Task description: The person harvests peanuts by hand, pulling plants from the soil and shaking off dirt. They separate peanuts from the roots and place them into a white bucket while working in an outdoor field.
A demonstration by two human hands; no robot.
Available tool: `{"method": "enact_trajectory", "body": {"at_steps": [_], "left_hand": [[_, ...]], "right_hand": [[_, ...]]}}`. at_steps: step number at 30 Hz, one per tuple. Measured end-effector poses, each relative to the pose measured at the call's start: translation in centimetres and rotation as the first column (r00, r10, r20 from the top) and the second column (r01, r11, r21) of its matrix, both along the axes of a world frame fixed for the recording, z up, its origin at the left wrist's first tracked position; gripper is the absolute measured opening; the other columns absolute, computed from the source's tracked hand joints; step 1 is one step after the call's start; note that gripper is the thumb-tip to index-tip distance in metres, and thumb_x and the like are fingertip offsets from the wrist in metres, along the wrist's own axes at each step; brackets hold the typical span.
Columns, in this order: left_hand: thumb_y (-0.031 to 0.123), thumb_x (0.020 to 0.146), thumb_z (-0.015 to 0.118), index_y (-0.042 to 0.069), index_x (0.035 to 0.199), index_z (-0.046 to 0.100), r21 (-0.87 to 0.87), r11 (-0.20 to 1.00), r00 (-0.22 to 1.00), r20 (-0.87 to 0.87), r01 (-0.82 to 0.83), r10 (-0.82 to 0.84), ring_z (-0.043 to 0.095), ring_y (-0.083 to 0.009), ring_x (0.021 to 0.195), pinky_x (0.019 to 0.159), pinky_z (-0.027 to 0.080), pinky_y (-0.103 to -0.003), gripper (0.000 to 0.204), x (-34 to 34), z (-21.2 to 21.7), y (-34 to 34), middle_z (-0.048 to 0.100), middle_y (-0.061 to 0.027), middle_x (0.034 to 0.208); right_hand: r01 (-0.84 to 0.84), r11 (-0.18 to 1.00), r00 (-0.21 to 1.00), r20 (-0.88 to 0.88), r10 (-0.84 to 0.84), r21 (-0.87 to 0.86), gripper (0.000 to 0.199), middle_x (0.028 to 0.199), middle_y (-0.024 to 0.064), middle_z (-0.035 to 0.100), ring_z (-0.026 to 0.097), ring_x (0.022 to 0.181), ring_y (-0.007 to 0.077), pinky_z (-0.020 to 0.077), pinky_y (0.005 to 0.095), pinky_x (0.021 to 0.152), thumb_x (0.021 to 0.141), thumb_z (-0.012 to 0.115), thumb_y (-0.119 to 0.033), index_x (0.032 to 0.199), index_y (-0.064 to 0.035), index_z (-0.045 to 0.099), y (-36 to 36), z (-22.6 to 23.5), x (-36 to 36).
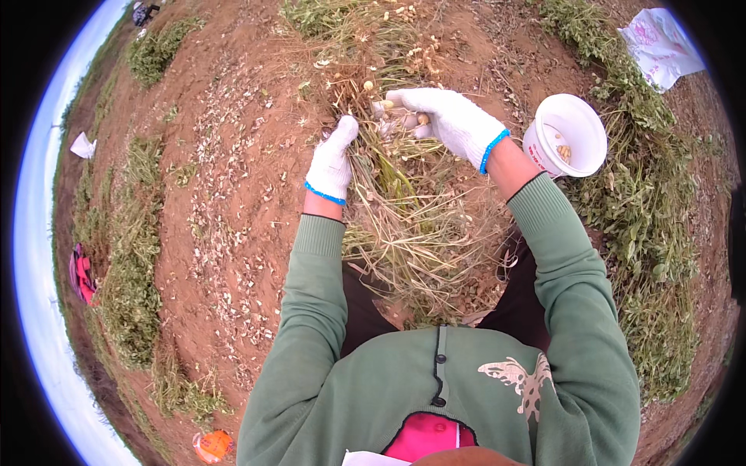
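Both my hands wear white gloves with blue cuffs. My left hand (332,159) grips a bundle of dry peanut plants (404,225) that lies across my lap and on the red soil. My right hand (444,118) closes on pale peanut pods (386,105) at the roots of the same bundle, with one pod between its fingertips. A white plastic bucket (583,124) stands just right of my right wrist, with a few pods inside.
More uprooted plants lie ahead at the top (365,31) and in green rows at right (645,194) and left (128,264). A white sack (660,46) lies at the top right. Pale husk bits scatter over the soil at left (225,233). An orange item (212,445) sits at bottom left.
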State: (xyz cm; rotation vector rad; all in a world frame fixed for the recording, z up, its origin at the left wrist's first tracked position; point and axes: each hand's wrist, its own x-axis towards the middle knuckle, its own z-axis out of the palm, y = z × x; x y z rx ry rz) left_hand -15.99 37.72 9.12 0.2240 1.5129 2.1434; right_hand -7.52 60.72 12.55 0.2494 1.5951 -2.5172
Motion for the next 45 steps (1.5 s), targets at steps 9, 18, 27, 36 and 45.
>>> {"method": "enact_trajectory", "body": {"at_steps": [9,18,27,36,45], "left_hand": [[0.023,0.091,0.075,0.0,0.12,0.069,0.029,0.999,0.989,0.139,0.045,-0.048,0.064,-0.016,0.108,0.099,0.048,-0.034,0.037,1.2,1.0,0.3,0.07,-0.0061,0.116],[0.024,0.095,0.07,0.003,0.123,0.066,-0.007,0.999,0.998,0.041,0.051,-0.05,0.063,-0.0144,0.108,0.098,0.049,-0.033,0.035,2.6,2.6,0.8,0.069,-0.0037,0.115],[0.028,0.084,0.083,-0.001,0.125,0.067,-0.09,0.993,0.996,0.031,0.08,-0.078,0.061,-0.0181,0.117,0.115,0.034,-0.035,0.053,2.4,2.5,1.0,0.069,-0.0082,0.123],[0.029,0.087,0.079,-0.003,0.127,0.066,-0.098,0.967,0.971,-0.069,-0.235,0.229,0.061,-0.0166,0.12,0.111,0.039,-0.032,0.052,0.1,5.4,-1.7,0.07,-0.0101,0.123],[0.043,0.095,0.066,-0.008,0.137,0.054,-0.212,0.601,0.553,-0.692,-0.77,0.463,0.046,-0.0248,0.139,0.118,0.032,-0.039,0.067,-1.2,11.5,-9.3,0.052,-0.0206,0.145]], "right_hand": [[-0.012,0.958,0.995,-0.087,0.038,0.288,0.039,0.11,-0.0025,0.068,0.061,0.089,0.0044,0.0465,0.0212,0.065,0.096,0.068,-0.024,0.129,-0.0045,0.062,-1.6,1.4,0.2],[-0.107,0.964,0.984,-0.115,0.138,0.244,0.03,0.096,-0.0057,0.063,0.058,0.083,0.0045,0.0457,0.0217,0.062,0.098,0.066,-0.026,0.121,-0.0071,0.059,-1.7,1.6,0.7],[0.195,0.186,0.974,-0.213,0.078,0.963,0.028,0.105,0.0212,0.066,0.065,0.097,0.038,0.0522,0.0434,0.085,0.093,0.067,-0.024,0.115,-0.0056,0.067,-1.8,3.5,0.7],[0.344,-0.323,0.857,-0.436,-0.276,0.882,0.026,0.113,0.0201,0.065,0.064,0.105,0.0378,0.0507,0.0437,0.095,0.095,0.062,-0.021,0.116,-0.0085,0.069,14.7,-1.1,4.1],[-0.048,-0.291,0.808,-0.134,-0.573,0.956,0.071,0.147,0.0252,0.049,0.055,0.129,0.0406,0.0442,0.0446,0.108,0.088,0.066,-0.047,0.148,-0.0125,0.048,28.2,-8.6,13.1]]}}
